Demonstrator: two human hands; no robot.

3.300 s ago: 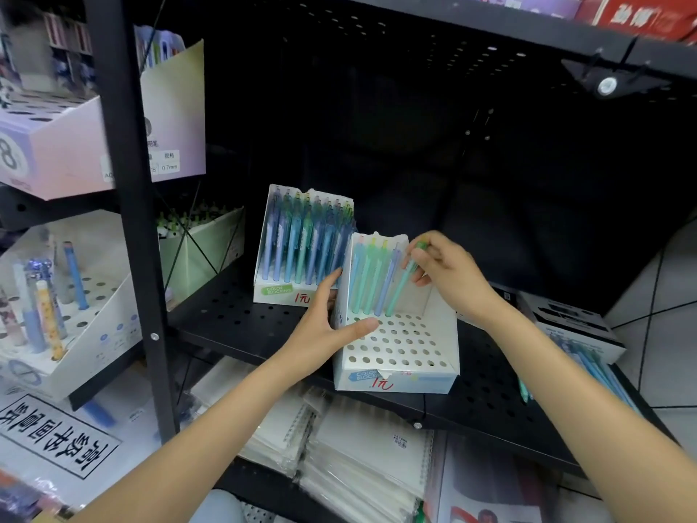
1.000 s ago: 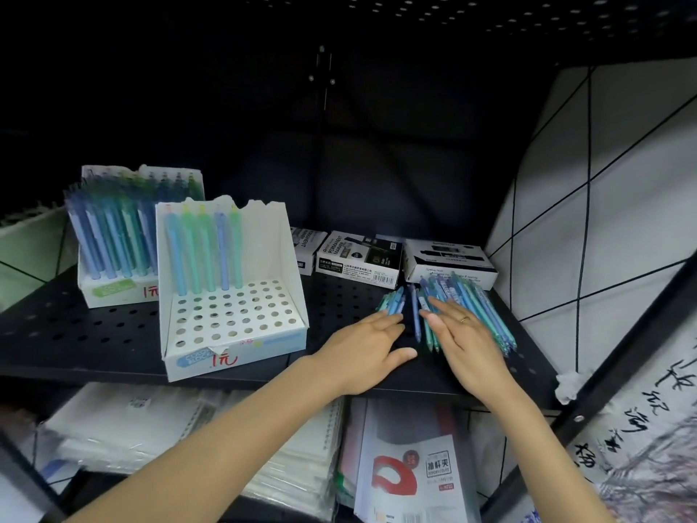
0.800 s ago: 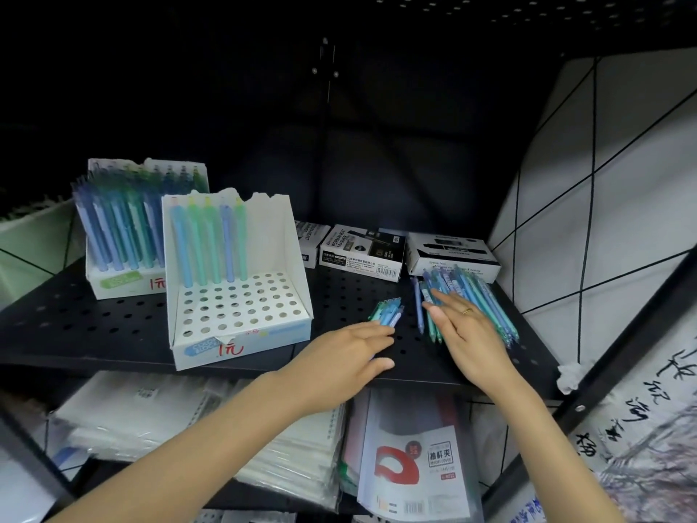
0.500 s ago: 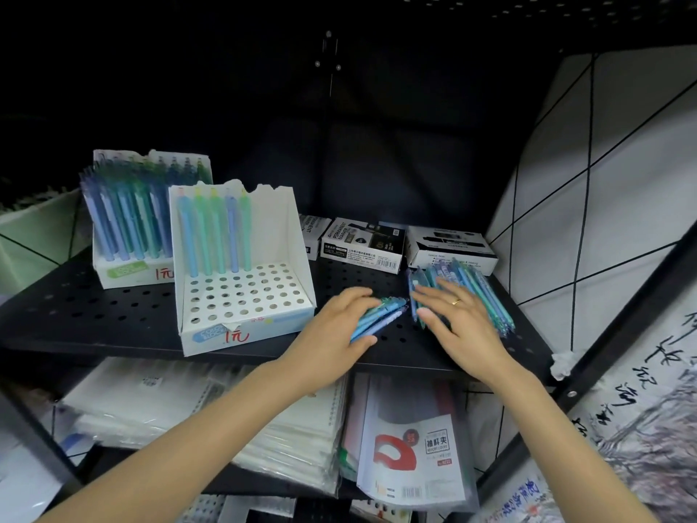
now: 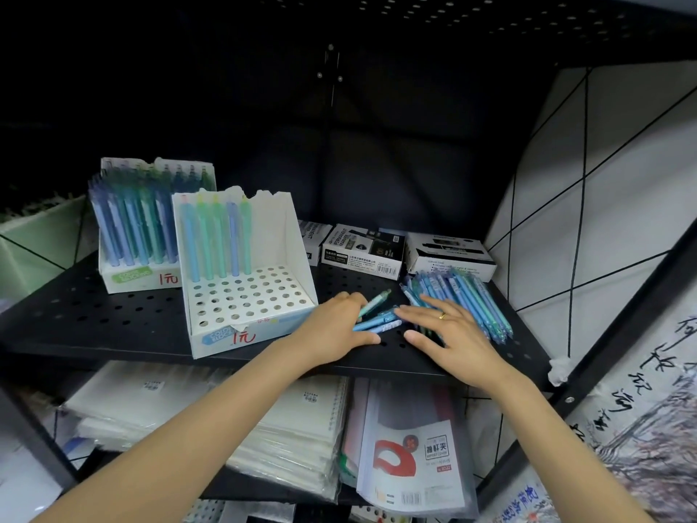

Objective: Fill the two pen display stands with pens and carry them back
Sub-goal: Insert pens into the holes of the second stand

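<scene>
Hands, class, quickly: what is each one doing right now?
Left hand: fingers curled round a few loose pens on the shelf.
Right hand: open, fingers flat on the pen pile.

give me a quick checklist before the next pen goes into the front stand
1. Front stand has free holes: ok, only five pens stand in its back row.
2. Front stand upright on the shelf: ok.
3. Left hand has pens: ok, it holds a small bunch of pens, fingers curled over them.
4. Bunch is neat, all tips one way: cannot tell, the pens splay out and their ends are partly hidden.
5. Right hand free to pick one pen: ok, it lies flat and open, fingers resting on the loose pile.
6. Back stand filled: ok, rows look full.
</scene>
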